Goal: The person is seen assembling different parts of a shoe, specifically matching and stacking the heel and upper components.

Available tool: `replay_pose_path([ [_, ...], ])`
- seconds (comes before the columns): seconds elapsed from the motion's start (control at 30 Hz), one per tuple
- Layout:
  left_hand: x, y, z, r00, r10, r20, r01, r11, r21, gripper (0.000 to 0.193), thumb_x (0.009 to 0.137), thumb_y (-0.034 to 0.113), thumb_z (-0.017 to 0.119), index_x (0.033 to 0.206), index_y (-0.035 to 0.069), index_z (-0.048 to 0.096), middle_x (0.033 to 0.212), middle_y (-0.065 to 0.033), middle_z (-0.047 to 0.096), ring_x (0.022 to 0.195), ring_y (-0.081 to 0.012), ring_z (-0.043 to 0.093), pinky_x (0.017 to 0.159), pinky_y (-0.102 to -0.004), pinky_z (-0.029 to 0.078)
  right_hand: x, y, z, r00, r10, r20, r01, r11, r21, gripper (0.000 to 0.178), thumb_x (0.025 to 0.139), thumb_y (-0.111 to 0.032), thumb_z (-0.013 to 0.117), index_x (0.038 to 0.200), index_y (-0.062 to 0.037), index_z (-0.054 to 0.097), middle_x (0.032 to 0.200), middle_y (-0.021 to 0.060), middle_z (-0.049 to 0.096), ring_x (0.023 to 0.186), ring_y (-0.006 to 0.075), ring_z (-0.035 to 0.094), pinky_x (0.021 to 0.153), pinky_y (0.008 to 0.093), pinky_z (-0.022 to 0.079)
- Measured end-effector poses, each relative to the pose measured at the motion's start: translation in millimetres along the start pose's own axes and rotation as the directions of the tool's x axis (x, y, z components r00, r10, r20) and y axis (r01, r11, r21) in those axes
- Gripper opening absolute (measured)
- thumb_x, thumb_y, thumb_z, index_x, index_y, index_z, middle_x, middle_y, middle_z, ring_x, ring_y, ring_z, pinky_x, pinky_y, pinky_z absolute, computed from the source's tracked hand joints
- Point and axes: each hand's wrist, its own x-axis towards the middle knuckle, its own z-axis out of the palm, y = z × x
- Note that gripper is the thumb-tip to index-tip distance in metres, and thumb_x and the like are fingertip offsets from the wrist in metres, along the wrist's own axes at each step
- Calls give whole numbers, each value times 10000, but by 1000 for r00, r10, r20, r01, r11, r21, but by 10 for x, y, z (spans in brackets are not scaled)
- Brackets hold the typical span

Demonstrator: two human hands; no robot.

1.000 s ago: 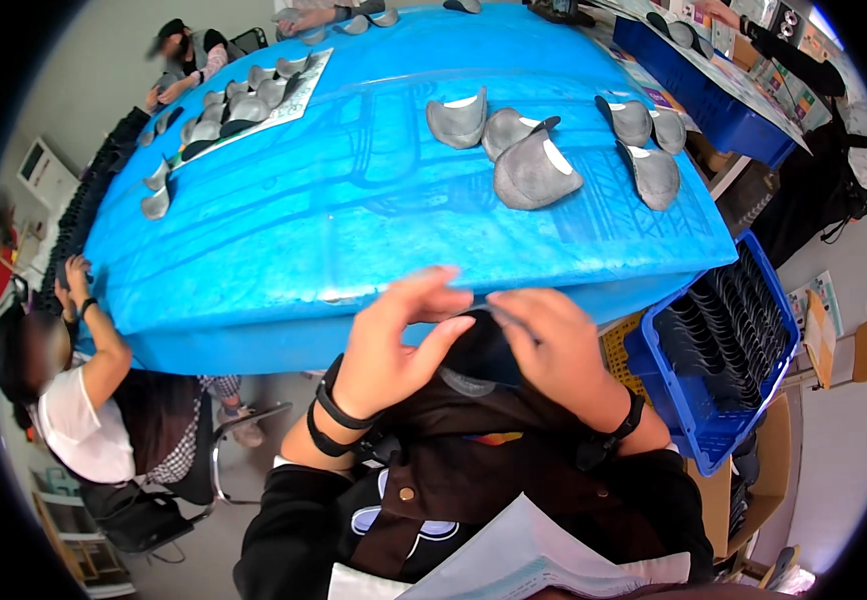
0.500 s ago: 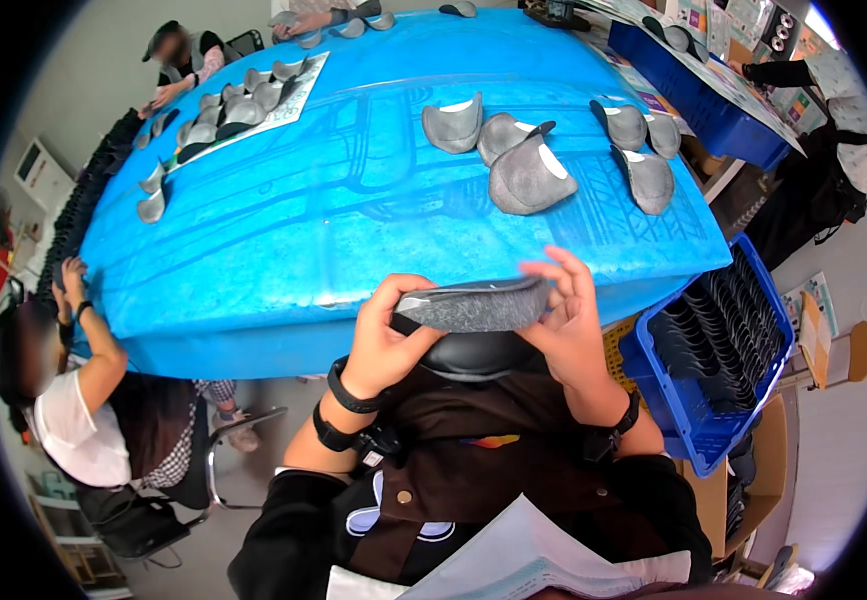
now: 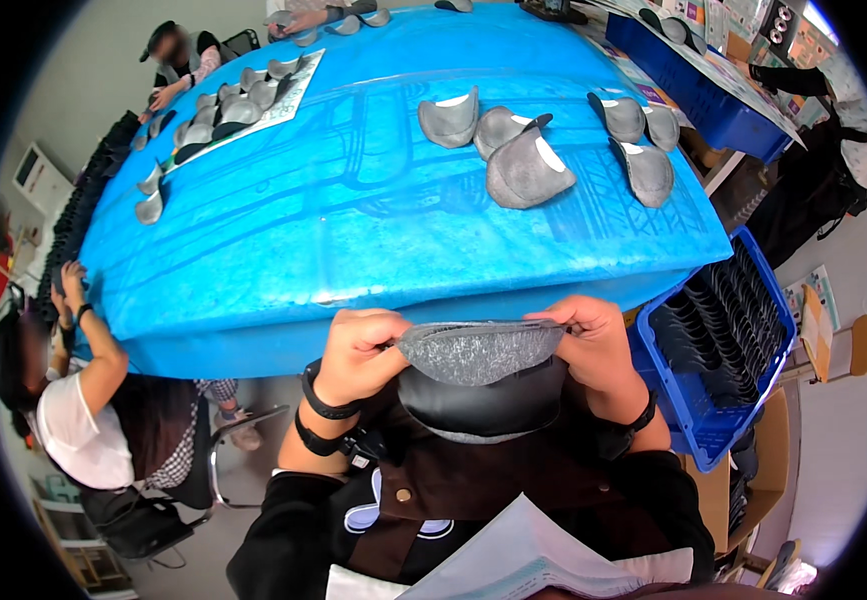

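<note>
Close to my body, in front of the table's near edge, I hold a curved grey-and-black fabric piece (image 3: pixel 483 355). Its upper flap is mottled grey cloth, and a smooth black panel with a thin grey lower rim hangs below. My left hand (image 3: pixel 358 350) pinches its upper left corner. The upper right corner is gripped between the thumb and fingers of my right hand (image 3: pixel 598 345). Similar grey shells with white patches lie beyond on the blue-covered table (image 3: pixel 353 250); the nearest grey shell (image 3: pixel 528 172) is ahead, slightly to the right.
A blue crate (image 3: pixel 693 405) packed with dark curved pieces stands at my right, beside a cardboard box (image 3: pixel 768 470). Several grey shells (image 3: pixel 228 108) sit on a white sheet at the far left. A seated person (image 3: pixel 83 420) works at the left, others farther off.
Both hands have come down and toward me with the fabric piece. It has tilted, so more of its black panel shows. My right fingers, raised before, now pinch its corner.
</note>
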Motion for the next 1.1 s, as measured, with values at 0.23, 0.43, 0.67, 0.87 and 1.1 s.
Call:
replay_pose_path([
  [0.23, -6, 111, 135, 974, -217, 66, 224, 881, -417, 227, 736, -19, 544, 961, -35, 519, 920, -110, 571, 809, -139, 550, 698, -240, 434, -30, -134, 19, 992, -29, 122, 53, 979, -196, 290, 700, 72, 542, 984, 12, 546, 931, 83, 580, 833, 119, 543, 717, 226, 425],
  [0.43, 33, 147, 172, 958, -196, 208, 267, 871, -412, 309, 755, -25, 530, 1060, -27, 482, 1017, -103, 542, 933, -153, 513, 815, -252, 393, 2, -200, 141, 985, 47, 167, -5, 970, -243, 391, 694, 71, 532, 1069, -42, 524, 929, 87, 579, 850, 149, 549, 738, 230, 412],
  [0.67, 47, 170, 148, 951, -133, 279, 236, 895, -379, 283, 774, -28, 488, 1055, -15, 518, 984, -110, 559, 900, -177, 537, 779, -243, 402, 22, -162, 55, 952, 81, 295, -29, 984, -178, 391, 675, 100, 519, 1031, -58, 561, 840, 73, 590, 758, 130, 550, 665, 222, 411],
  [0.87, 27, 170, 183, 976, -107, 191, 160, 944, -288, 302, 727, -53, 514, 1023, -2, 547, 871, -121, 588, 787, -178, 571, 683, -234, 426, -2, -209, 97, 966, 32, 256, 47, 953, -298, 398, 636, 94, 541, 987, -87, 592, 769, 75, 594, 665, 153, 553, 599, 228, 412],
  [1.1, -8, 262, 164, 988, 52, 148, -55, 998, 15, 328, 658, -61, 537, 969, 33, 589, 776, -121, 599, 642, -224, 581, 565, -251, 445, -31, -243, 133, 927, -176, 331, 324, 819, -474, 418, 599, 78, 567, 970, -111, 599, 739, 81, 584, 610, 206, 550, 549, 261, 425],
])
